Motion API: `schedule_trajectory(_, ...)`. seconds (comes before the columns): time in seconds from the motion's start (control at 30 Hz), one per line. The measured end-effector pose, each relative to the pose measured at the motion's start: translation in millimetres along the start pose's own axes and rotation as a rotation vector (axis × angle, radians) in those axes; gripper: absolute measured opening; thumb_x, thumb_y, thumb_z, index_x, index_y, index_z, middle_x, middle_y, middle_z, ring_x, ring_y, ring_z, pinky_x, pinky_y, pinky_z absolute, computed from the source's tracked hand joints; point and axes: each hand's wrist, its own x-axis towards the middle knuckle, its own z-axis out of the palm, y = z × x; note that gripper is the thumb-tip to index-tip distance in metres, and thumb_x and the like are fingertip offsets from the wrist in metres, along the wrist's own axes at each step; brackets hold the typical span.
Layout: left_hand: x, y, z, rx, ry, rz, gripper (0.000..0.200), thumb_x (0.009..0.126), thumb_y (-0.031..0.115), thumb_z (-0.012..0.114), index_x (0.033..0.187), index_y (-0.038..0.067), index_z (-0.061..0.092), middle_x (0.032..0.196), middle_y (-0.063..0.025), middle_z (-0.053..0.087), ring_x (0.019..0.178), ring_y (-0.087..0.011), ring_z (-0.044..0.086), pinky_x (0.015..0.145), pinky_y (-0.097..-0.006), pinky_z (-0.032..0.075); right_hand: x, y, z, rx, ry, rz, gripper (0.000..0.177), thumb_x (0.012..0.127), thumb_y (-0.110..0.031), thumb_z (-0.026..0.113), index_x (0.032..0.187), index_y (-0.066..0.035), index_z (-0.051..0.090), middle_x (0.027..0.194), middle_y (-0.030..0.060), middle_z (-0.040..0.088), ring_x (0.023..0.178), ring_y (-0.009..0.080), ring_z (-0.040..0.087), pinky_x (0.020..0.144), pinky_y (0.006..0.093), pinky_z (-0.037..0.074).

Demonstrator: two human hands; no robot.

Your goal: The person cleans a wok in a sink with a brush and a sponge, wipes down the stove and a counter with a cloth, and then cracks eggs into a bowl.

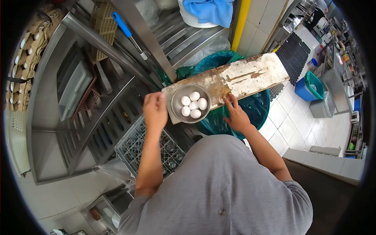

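Observation:
A round metal bowl (178, 114) holding several white eggs (194, 105) rests on the left end of a worn wooden board (254, 74). My left hand (155, 111) is just left of the bowl, apart from it, slightly blurred, its fingers loosely bent and nothing visible in them. At the board's near edge, my right hand (237, 116) has its fingers spread, with the fingertips on or right beside the wood. Under the board stands a bin lined with a green plastic bag (250, 109).
Egg trays (24, 66) stack at the far left beside metal shelving (45, 113) with plastic trays (76, 90). A glass rack (150, 147) sits low by my left forearm. A blue-handled tool (122, 24) leans behind. To the right are a blue bin (303, 92) and a black mat (293, 56).

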Motion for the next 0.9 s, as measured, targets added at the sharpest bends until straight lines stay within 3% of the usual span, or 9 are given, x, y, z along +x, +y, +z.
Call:
schedule_trajectory(0.2, -2.5, -10.2, -61.9, 0.016, 0.144, -0.060, 0.020, 0.097, 0.016, 0.074, 0.108, -0.001, 0.074, 0.095, -0.0082, 0.069, 0.073, -0.0143, 0.062, 0.068, -0.0277, 0.050, -1.5, 0.0, -0.3, -0.007, -0.041, 0.012, 0.105, 0.079, -0.014, 0.085, 0.165, -0.012, 0.025, 0.170, 0.0199, 0.020, 0.127, 0.0468, 0.059, 0.101, 0.0491, 0.056)
schedule_trajectory(0.23, -5.9, -6.6, -69.8, 0.047, 0.094, -0.119, 0.022, 0.100, 0.018, 0.072, 0.111, -0.002, 0.074, 0.098, -0.0078, 0.071, 0.082, -0.0141, 0.064, 0.075, -0.0284, 0.052, 0.6, -0.8, 0.7, -0.019, -0.055, 0.026, 0.106, 0.079, -0.014, 0.085, 0.165, -0.011, 0.024, 0.170, 0.0210, 0.020, 0.130, 0.0476, 0.057, 0.103, 0.0487, 0.056)
schedule_trajectory(0.37, -14.5, -28.5, -51.2, -0.020, 0.134, 0.038, 0.019, 0.100, 0.014, 0.071, 0.111, -0.002, 0.073, 0.096, -0.0115, 0.069, 0.079, -0.0189, 0.064, 0.071, -0.0322, 0.052, -1.8, -1.3, -5.0, -0.047, -0.089, 0.050, 0.109, 0.076, -0.016, 0.087, 0.164, -0.008, 0.025, 0.172, 0.0245, 0.014, 0.118, 0.0479, 0.065, 0.097, 0.0485, 0.058)
schedule_trajectory(0.43, -19.5, -25.2, -42.9, -0.042, 0.056, 0.001, 0.019, 0.100, 0.012, 0.070, 0.110, -0.004, 0.071, 0.098, -0.0121, 0.069, 0.081, -0.0212, 0.066, 0.072, -0.0347, 0.053, -1.5, 5.1, 7.6, -0.078, -0.065, 0.017, 0.117, 0.076, -0.022, 0.088, 0.168, -0.009, 0.016, 0.175, 0.0224, 0.009, 0.113, 0.0447, 0.066, 0.093, 0.0496, 0.060)
schedule_trajectory(0.57, -29.5, -20.0, -17.0, 0.065, -0.107, 0.000, 0.022, 0.099, 0.014, 0.069, 0.108, -0.005, 0.068, 0.099, -0.0158, 0.069, 0.082, -0.0267, 0.067, 0.072, -0.0385, 0.053, -3.8, 9.7, 12.6, -0.129, -0.070, -0.006, 0.119, 0.078, -0.022, 0.086, 0.170, -0.012, 0.011, 0.176, 0.0227, 0.004, 0.110, 0.0439, 0.068, 0.090, 0.0483, 0.061)
schedule_trajectory(0.7, -45.8, -51.4, 24.7, 0.028, -0.356, -0.208, 0.039, 0.098, 0.024, 0.072, 0.122, -0.006, 0.066, 0.110, -0.0209, 0.071, 0.091, -0.0327, 0.070, 0.080, -0.0422, 0.054, -5.4, 9.0, 7.6, -0.123, -0.088, 0.002, 0.118, 0.081, -0.021, 0.083, 0.171, -0.016, 0.008, 0.176, 0.0204, 0.002, 0.113, 0.0451, 0.067, 0.092, 0.0492, 0.060)
schedule_trajectory(0.77, -54.5, -50.1, 43.9, -0.036, -0.374, -0.146, 0.050, 0.099, 0.027, 0.072, 0.133, -0.006, 0.060, 0.118, -0.0262, 0.070, 0.100, -0.0350, 0.071, 0.087, -0.0454, 0.054, -5.4, 7.9, 1.3, -0.070, -0.133, 0.025, 0.119, 0.081, -0.021, 0.085, 0.171, -0.017, 0.007, 0.177, 0.0174, 0.001, 0.113, 0.0469, 0.067, 0.094, 0.0504, 0.059)
schedule_trajectory(0.83, -54.6, -31.6, 49.8, -0.229, -0.506, -0.586, 0.058, 0.103, 0.022, 0.066, 0.151, -0.002, 0.044, 0.122, -0.0247, 0.068, 0.088, -0.0292, 0.074, 0.056, -0.0374, 0.058, -7.4, 7.2, -2.8, -0.041, -0.158, 0.042, 0.119, 0.081, -0.020, 0.084, 0.171, -0.019, 0.006, 0.177, 0.0156, 0.000, 0.113, 0.0475, 0.067, 0.095, 0.0504, 0.058)
schedule_trajectory(0.9, -54.8, -28.1, 60.3, -0.267, -0.447, -0.690, 0.057, 0.105, 0.018, 0.061, 0.154, 0.001, 0.038, 0.129, -0.0239, 0.064, 0.082, -0.0258, 0.073, 0.043, -0.0308, 0.055, -9.0, 7.0, -6.6, -0.044, -0.173, 0.041, 0.117, 0.082, -0.020, 0.082, 0.171, -0.021, 0.006, 0.178, 0.0149, -0.001, 0.112, 0.0469, 0.068, 0.094, 0.0492, 0.059)
